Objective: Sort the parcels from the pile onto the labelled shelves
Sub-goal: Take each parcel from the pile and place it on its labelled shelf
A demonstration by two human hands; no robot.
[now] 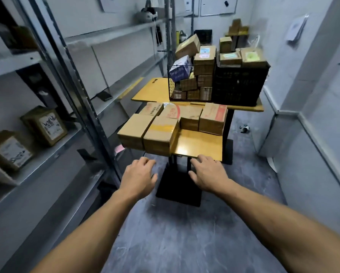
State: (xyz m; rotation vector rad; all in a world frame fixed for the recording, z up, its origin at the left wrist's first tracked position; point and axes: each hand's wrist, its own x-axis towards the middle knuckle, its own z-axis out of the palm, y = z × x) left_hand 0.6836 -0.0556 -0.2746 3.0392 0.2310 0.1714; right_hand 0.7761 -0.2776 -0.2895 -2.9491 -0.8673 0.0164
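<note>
Several brown cardboard parcels lie on a small yellow table straight ahead. My left hand reaches forward just below the table's front edge, fingers loosely bent and holding nothing. My right hand is stretched out beside it, with its fingertips at the table's front edge, empty too. Behind stands a second yellow table bearing a wire basket and a black crate, both piled with more parcels. Grey metal shelves run along the left; two labelled boxes sit on one.
A steel shelf upright stands between me and the tables on the left. The near table's black base plate lies on the grey floor under my hands. A white wall closes the right side. More boxes stand at the back.
</note>
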